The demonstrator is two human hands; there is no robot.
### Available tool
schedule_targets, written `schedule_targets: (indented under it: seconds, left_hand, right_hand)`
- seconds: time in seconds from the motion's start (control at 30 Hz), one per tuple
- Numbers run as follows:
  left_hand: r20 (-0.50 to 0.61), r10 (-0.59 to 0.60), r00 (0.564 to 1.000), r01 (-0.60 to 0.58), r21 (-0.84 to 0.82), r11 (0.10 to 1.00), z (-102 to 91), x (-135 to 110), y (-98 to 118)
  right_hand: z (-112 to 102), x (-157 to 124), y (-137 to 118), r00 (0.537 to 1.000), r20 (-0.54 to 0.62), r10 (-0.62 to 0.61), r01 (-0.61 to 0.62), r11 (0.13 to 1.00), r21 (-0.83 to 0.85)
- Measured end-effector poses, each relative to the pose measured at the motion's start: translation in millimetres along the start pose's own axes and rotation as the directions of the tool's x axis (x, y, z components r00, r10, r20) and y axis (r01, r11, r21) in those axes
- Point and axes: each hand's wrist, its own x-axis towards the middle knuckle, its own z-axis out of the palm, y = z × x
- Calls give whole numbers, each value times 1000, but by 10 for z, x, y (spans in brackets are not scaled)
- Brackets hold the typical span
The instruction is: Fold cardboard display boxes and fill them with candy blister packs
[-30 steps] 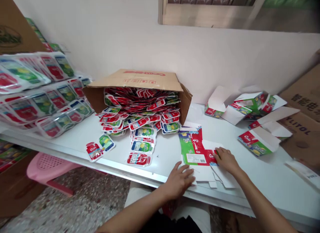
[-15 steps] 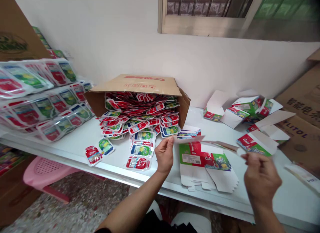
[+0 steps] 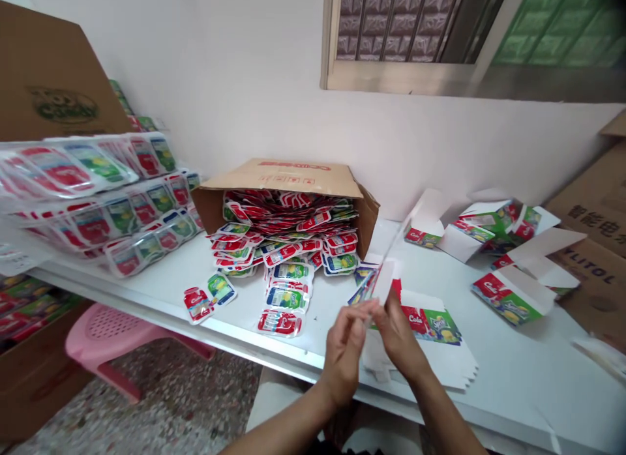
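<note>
My left hand [image 3: 346,346] and my right hand [image 3: 397,337] meet above the front of the white table [image 3: 513,370]. Both pinch the same flat printed carton blank [image 3: 383,280], which stands almost edge-on and tilts up and to the right. Under my hands lies a small stack of flat carton blanks [image 3: 433,328] in red, green and white. Just left of my hands lie loose red and green snack packets [image 3: 286,297].
A brown cardboard box [image 3: 288,181] lies on its side at the back, spilling packets. Bagged packet bundles [image 3: 98,201] pile up at the left. Folded printed cartons [image 3: 499,246] sit at the right. A pink stool [image 3: 107,334] stands under the table. Large cardboard boxes [image 3: 599,214] stand at the far right.
Both hands lifted one blank off the stack, held it spread wide, then came together. The blank now stands nearly edge-on between them. The view has shifted slightly right.
</note>
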Motion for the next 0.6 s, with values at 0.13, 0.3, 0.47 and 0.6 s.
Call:
schedule_targets:
  seconds: [0.13,0.3,0.47,0.6]
  left_hand:
    - [126,-93,988,84,74,994,-50,10,-68]
    - [-222,-88,971,148,272,951,-91,340,-161]
    - [-260,6,965,103,400,911,-168,536,-54]
    - [-188,54,981,38,454,890,-257,551,76]
  right_hand:
    - [-8,-47,-11,995,1,105,-105,993,54]
    - [-109,-143,-46,978,181,107,-107,994,-13]
    - [-148,-208,-134,959,282,22,15,992,-129]
    - [-136,-236,-154,952,302,-52,123,967,-223]
